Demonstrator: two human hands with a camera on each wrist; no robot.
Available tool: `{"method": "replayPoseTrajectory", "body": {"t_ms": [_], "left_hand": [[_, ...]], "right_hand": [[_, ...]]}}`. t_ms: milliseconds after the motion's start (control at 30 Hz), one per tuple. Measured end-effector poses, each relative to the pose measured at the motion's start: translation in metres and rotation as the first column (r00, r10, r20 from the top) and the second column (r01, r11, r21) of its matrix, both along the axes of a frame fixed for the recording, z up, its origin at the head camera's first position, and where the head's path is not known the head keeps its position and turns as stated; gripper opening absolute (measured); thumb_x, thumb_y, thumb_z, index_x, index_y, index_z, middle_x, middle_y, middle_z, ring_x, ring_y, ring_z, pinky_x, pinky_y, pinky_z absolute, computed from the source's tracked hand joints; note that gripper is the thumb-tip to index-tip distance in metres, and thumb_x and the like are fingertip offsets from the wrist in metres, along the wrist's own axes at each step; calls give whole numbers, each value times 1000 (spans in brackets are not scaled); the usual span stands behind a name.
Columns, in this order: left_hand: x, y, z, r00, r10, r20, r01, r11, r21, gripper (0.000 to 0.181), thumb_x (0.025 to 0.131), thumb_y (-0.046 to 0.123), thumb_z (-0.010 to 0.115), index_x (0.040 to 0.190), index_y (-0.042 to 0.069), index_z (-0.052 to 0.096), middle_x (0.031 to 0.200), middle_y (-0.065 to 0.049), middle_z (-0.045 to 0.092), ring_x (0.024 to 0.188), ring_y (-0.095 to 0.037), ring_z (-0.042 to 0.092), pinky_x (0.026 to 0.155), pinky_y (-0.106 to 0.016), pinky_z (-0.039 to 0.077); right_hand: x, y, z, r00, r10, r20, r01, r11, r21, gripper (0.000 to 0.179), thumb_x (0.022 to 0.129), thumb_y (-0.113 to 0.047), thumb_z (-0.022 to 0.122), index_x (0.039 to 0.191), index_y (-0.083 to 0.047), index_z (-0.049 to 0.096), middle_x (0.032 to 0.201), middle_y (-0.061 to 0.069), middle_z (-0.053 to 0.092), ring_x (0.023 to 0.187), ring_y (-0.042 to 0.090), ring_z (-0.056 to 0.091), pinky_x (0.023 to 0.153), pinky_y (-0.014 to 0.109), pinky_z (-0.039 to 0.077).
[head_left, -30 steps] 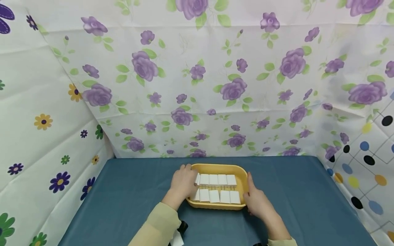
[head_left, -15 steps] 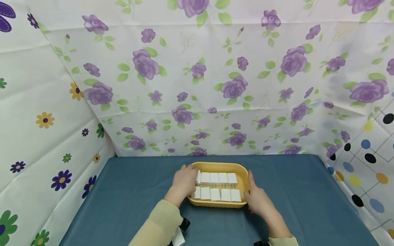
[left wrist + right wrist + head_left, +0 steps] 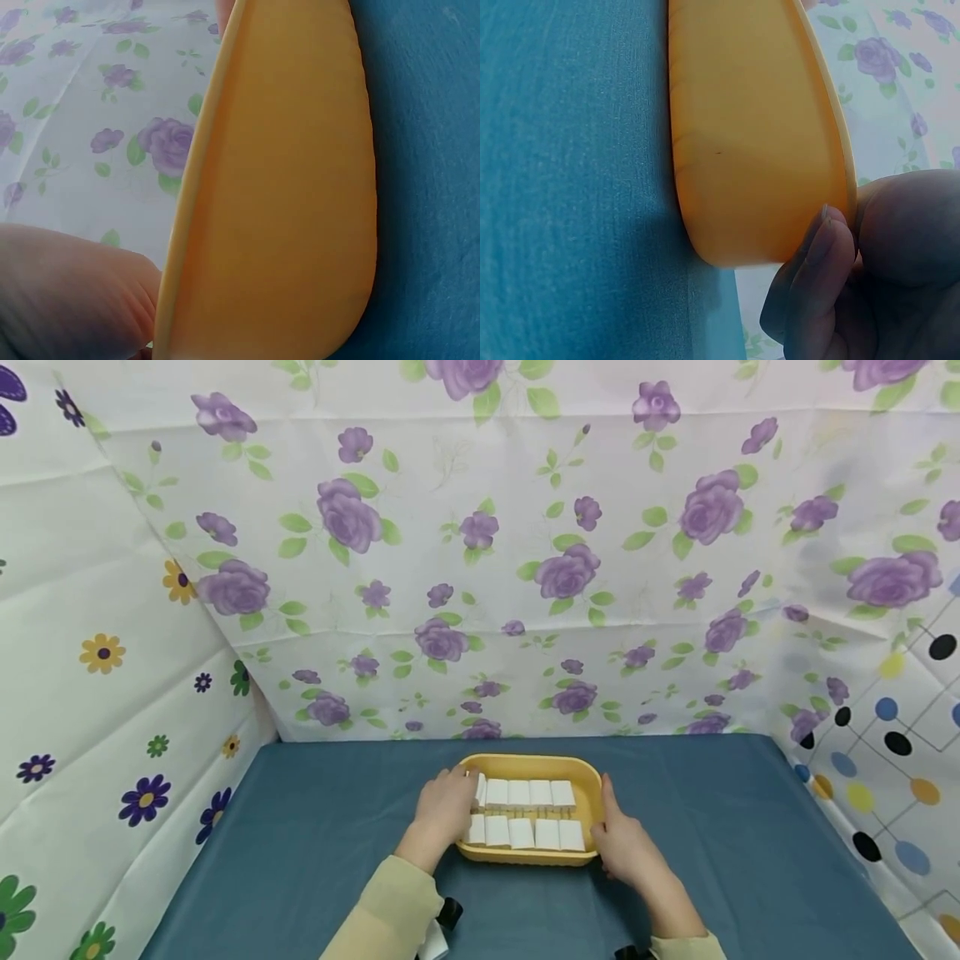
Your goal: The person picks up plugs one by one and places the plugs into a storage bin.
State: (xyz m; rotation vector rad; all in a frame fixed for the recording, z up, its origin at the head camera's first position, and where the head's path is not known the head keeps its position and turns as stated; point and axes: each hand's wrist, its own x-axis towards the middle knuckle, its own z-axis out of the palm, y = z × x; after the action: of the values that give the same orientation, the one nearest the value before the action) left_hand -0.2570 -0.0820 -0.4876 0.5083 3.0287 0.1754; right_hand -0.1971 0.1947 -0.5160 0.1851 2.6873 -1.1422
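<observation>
A yellow plastic basket (image 3: 528, 857) with rounded corners sits between my two hands on the blue cloth. Inside lie two rows of white rectangular blocks (image 3: 519, 793), with short thin pins showing between the rows, too small to make out. At its left end my left hand (image 3: 447, 805) grips the rim and hides the leftmost blocks. My right hand (image 3: 627, 847) holds the opposite end; the right wrist view has its fingers (image 3: 821, 277) curled against the outer wall. Seen from the left wrist, the long side wall (image 3: 285, 172) of the basket fills the middle.
The blue cloth-covered table (image 3: 337, 827) spreads around the basket. Behind it rises a white curtain (image 3: 517, 668) with purple roses; a flower-print sheet (image 3: 60, 710) hangs at left and a dotted sheet (image 3: 885, 793) at right.
</observation>
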Motion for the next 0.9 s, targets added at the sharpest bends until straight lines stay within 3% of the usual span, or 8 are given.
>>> {"method": "replayPoseTrajectory", "body": {"t_ms": [233,367,500,700,900], "left_hand": [[11,-4,-1,996,1,-87,7,995,102,53,97,9,78,148,10,65,139,-16,65,109,-36,65,91,-56,55],[22,-11,-6,992,-4,-127,35,970,241,48,100,13,75,147,8,67,131,-17,69,100,-36,66,82,-55,55],[32,-20,-12,989,-21,-149,70,942,327,49,99,17,78,146,7,67,119,-14,71,97,-33,66,75,-49,54],[40,-31,-12,990,-47,-136,99,907,409,52,100,20,78,148,6,65,114,-10,72,98,-28,67,75,-43,52],[47,-42,-6,994,-78,-83,109,865,490,51,102,20,76,150,10,64,127,-13,71,118,-35,65,93,-55,54]], "right_hand": [[-2,1,-1,1000,-2,-7,2,1000,1,82,110,-15,43,173,-20,-10,63,11,59,48,25,55,50,39,49],[0,2,-3,1000,-9,7,9,1000,0,81,110,-16,43,173,-19,-8,63,11,59,49,25,55,51,39,49],[2,2,-5,1000,-6,14,6,1000,3,81,110,-16,42,173,-18,-8,63,11,59,49,25,56,51,39,49],[0,2,-3,1000,7,11,-7,1000,5,80,110,-15,42,173,-17,-8,64,12,59,50,25,56,51,40,49],[-1,2,0,1000,14,24,-14,1000,25,80,110,-17,41,173,-17,-9,65,12,60,51,26,57,51,40,49]]}}
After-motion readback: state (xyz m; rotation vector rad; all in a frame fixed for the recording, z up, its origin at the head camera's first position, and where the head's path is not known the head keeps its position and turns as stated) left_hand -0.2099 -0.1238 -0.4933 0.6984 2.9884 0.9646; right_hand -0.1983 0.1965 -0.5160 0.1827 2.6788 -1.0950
